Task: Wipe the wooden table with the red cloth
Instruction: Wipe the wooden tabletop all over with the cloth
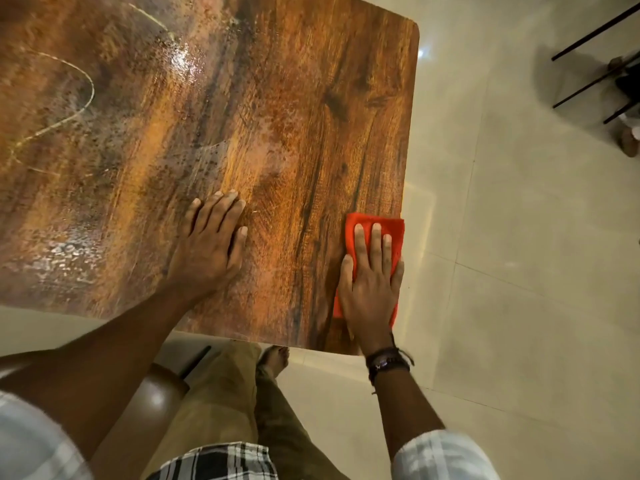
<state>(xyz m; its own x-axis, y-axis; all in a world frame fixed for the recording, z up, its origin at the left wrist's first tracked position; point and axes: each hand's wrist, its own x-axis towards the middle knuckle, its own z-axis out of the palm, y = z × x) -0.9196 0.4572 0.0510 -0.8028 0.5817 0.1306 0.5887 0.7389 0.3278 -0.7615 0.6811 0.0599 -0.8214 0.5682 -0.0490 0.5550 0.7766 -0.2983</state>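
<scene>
Table fills the upper left and centre, dark brown wood grain, rounded corner at top right. Far left of the top: thin pale curved streaks and a wet, speckled sheen; a brighter glare patch near top centre; more wet blotches by the near left edge. Lower left corner: checked sleeve, bare forearm running up to the left hand. Left hand lies flat, palm down, on the bare wood near the middle of the near edge, fingers together and straight, holding nothing. Below the table edge: a rounded brown seat, tan trousers and a bare foot on the floor. Right of the left hand, a strip of drier-looking wood with dark grain lines. Then the cloth, red, folded to a rough rectangle, lying at the table's right edge close to the near right corner, its right side about level with that edge. Right hand presses flat on top of the cloth, fingers spread slightly and extended, thumb on the wood just left of it; not clenched, palm pinning cloth to table. Dark bead bands on the right wrist, checked sleeve further down. Right of the table: pale glossy floor tiles. Top right corner: dark thin chair legs, another person's feet beside them, blurred.
</scene>
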